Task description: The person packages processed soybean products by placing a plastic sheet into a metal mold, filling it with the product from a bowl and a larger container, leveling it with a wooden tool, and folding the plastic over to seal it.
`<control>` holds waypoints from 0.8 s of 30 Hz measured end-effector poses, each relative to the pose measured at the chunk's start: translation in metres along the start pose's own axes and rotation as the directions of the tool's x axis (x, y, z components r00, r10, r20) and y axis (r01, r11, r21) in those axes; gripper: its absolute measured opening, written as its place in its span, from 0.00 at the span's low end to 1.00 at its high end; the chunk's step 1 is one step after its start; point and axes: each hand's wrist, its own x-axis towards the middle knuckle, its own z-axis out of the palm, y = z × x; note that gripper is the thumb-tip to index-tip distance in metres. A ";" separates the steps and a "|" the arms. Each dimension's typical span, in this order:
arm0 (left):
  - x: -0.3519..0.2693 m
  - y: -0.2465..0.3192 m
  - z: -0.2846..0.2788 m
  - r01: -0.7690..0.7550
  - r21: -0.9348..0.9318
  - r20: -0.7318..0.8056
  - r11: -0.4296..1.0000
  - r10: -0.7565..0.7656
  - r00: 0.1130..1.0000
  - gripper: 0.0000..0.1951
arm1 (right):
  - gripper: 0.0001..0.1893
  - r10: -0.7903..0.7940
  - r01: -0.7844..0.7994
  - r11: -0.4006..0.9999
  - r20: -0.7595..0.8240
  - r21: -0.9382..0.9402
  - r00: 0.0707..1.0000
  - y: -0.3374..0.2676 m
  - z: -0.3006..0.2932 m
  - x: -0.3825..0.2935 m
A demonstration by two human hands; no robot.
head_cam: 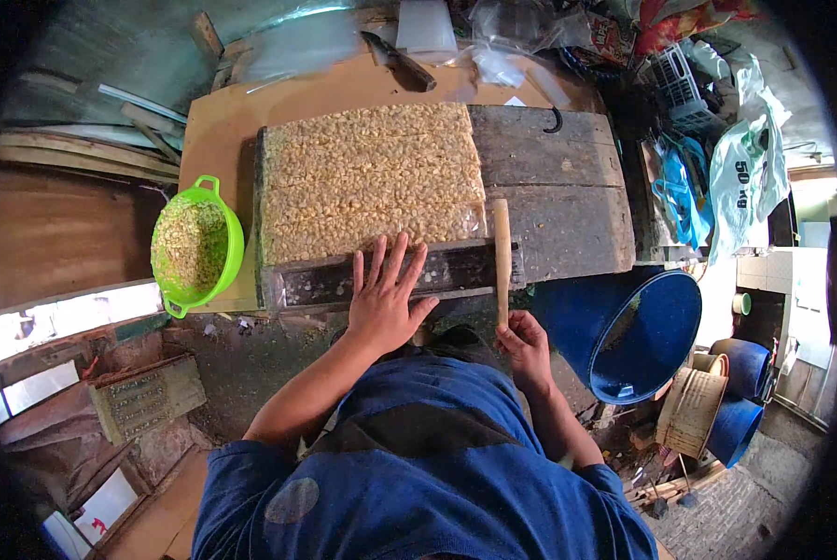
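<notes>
A broad, flat slab of pale split beans, crossed by lengthwise seams, lies before me on a board. Clear plastic shines along its near right edge. My left hand is spread flat, palm down, holding nothing. Its fingertips rest at the slab's near edge and the palm lies over a dark wooden bar. In my right hand is the near end of a pale, smooth stick, probably wood. The stick points away from me, crossing the bar's right end beside the slab's corner.
At the left stands a lime-green colander of beans. Bare grey planks extend rightward, with a small black hook on them. A dark-bladed knife and plastic sheets lie behind. A large blue drum stands right of me.
</notes>
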 end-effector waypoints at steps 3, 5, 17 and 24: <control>-0.001 0.000 -0.001 0.007 -0.006 0.004 1.000 -0.007 1.000 0.40 | 0.07 0.020 -0.020 1.000 -0.009 -0.012 1.000 -0.006 0.002 -0.001; -0.002 0.000 -0.005 0.017 -0.019 0.014 1.000 -0.017 1.000 0.40 | 0.08 0.033 -0.034 0.999 -0.016 -0.015 0.999 -0.009 0.003 -0.002; -0.067 -0.041 -0.025 0.146 -0.078 -0.044 0.986 -0.150 0.988 0.39 | 0.14 -0.141 0.110 0.983 -0.228 -0.144 0.963 -0.007 -0.012 0.002; -0.103 -0.069 -0.036 0.377 -0.027 -0.126 0.926 -0.377 0.918 0.38 | 0.12 -0.414 0.356 0.898 -0.217 -0.260 0.884 -0.028 -0.003 0.004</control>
